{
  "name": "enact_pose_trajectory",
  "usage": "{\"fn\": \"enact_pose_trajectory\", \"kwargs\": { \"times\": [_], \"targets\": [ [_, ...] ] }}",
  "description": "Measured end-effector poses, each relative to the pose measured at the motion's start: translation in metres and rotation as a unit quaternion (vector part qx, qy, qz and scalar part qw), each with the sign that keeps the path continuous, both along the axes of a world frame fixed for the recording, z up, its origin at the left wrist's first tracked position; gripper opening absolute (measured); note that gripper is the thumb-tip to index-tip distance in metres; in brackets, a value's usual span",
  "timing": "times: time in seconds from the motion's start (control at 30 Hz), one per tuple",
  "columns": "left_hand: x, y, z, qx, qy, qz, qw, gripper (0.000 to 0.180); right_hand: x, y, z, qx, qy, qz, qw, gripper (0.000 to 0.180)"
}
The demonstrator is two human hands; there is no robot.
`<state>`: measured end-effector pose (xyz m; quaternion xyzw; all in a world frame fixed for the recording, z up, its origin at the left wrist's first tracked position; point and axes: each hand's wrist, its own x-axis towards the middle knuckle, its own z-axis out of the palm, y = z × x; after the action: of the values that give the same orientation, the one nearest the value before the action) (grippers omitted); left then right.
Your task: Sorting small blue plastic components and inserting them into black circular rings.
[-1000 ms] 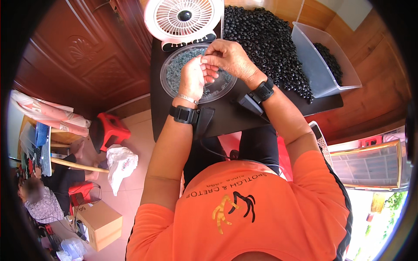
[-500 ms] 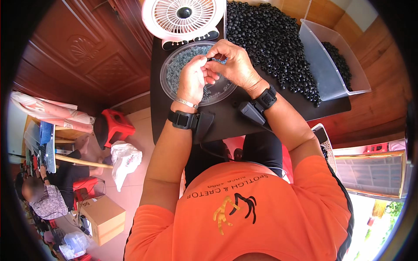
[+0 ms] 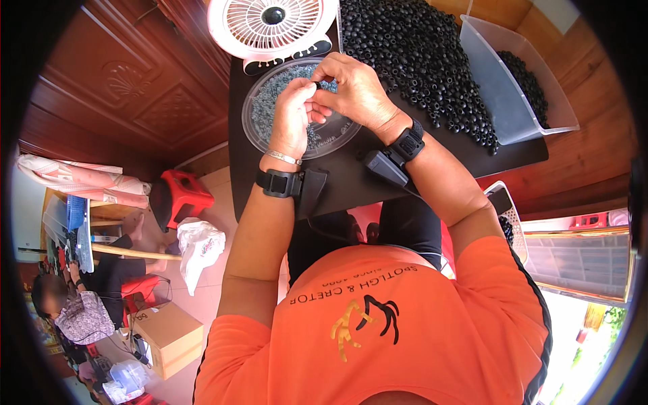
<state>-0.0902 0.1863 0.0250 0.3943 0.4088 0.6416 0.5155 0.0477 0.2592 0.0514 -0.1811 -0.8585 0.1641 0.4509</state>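
Over a round clear dish [image 3: 254,133], my two hands meet fingertip to fingertip. A small black piece [image 3: 317,85] sits between them, mostly covered by the fingers. My left hand [image 3: 291,118] pinches it with thumb and forefinger, its other fingers curled loosely. From the right, my right hand [image 3: 358,94] grips the same piece with thumb and fingertips. Many tiny clear bluish pieces [image 3: 266,101] lie in the dish below. Beyond my right hand spreads a heap of small black hollow beads [image 3: 418,64], similar in colour to the held piece.
A white fan [image 3: 273,40] stands behind the dish. A clear plastic bin [image 3: 496,101] with more black beads lies tilted at the right of the dark table [image 3: 445,162]. On the left floor are a red stool [image 3: 185,196], a white bag [image 3: 200,250], a cardboard box [image 3: 169,337] and a seated person [image 3: 84,314].
The view has shifted slightly. Both hands stay together over the dish, and the black piece is now more hidden between the fingertips.
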Motion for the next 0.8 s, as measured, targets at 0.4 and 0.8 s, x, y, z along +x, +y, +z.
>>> {"fn": "enact_pose_trajectory", "kwargs": {
  "times": [0.4,0.8],
  "targets": [
    [-0.006,0.001,-0.002,-0.01,-0.078,-0.005,0.997,0.019,-0.001,0.006,-0.004,0.046,-0.011,0.034,0.998,0.021],
    [-0.007,0.001,-0.004,0.002,-0.049,0.024,0.999,0.025,-0.003,-0.001,0.001,0.039,-0.009,0.01,0.999,0.023]
  ]
}}
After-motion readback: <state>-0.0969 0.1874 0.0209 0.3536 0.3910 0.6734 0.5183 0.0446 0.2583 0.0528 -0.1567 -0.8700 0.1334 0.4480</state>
